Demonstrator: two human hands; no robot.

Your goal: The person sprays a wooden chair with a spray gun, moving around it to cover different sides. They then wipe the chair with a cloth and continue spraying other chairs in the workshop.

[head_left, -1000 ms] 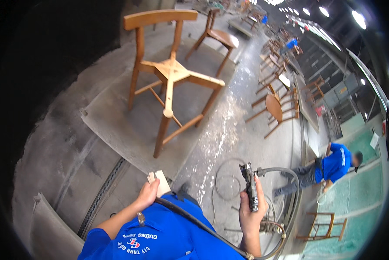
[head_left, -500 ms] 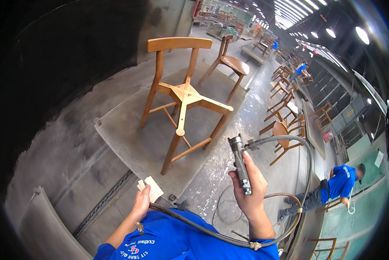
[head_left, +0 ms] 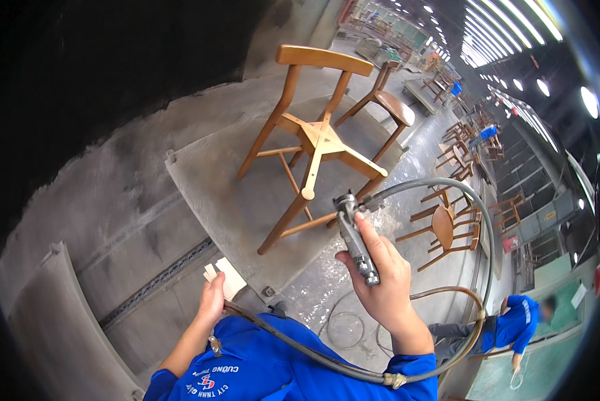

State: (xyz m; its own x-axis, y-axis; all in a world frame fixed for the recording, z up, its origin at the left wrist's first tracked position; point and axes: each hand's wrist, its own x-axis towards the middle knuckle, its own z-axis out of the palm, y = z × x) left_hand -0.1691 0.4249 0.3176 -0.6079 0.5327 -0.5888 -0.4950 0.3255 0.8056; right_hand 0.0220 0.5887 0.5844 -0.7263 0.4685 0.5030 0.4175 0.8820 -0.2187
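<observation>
My right hand (head_left: 383, 287) is closed around a dark metal spray gun (head_left: 357, 244), held upright in front of me, its top near the front right leg of a wooden chair frame. Hoses run from the gun, one a black hose (head_left: 482, 220) looping to the right. In my left hand (head_left: 211, 299), low and close to my body, thin pale flat pieces (head_left: 230, 277) are pinched; their material is unclear. The chair frame (head_left: 322, 144) stands on a grey platform, with brown legs and backrest and pale crossed bars at seat height. Neither hand touches it.
Behind it is a finished brown chair (head_left: 395, 107). The platform (head_left: 210, 170) borders a floor channel with a chain (head_left: 160, 284). Several chairs (head_left: 443, 227) line the aisle at right. A co-worker in a blue shirt (head_left: 517, 324) stands at lower right; coiled hose (head_left: 345, 329) lies on the floor.
The view has swung, so the chair frame sits further right. My right hand has brought the spray gun nearer to the chair's front leg. My left hand keeps the pale pieces.
</observation>
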